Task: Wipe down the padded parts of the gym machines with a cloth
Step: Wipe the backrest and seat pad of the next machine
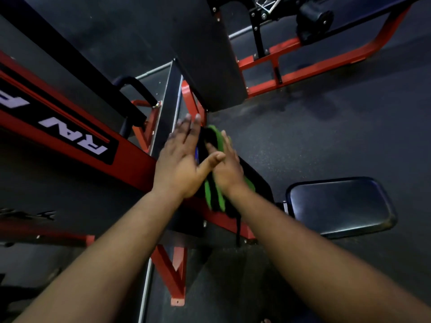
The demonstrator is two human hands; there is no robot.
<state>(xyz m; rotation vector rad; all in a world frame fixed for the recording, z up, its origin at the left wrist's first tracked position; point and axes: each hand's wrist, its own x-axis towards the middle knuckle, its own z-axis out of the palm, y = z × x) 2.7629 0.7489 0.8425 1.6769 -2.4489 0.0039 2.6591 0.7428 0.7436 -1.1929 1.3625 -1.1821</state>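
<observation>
A black cloth with green edging [213,194] lies on a dark pad [256,183] of the red-framed machine, at the middle of the head view. My right hand [227,166] lies flat on top of the cloth with straight fingers. My left hand [180,159] is beside it on the left, fingers straight and pointing away, its thumb crossing over the right hand's thumb. Most of the pad under the cloth is hidden by both hands.
A second black padded seat [340,206] sits to the right. A long dark back pad [210,54] rises above the hands. Red frame beams [130,157] with a white-lettered label run on the left, red feet [175,276] below. Dark rubber floor [326,136] surrounds the machine.
</observation>
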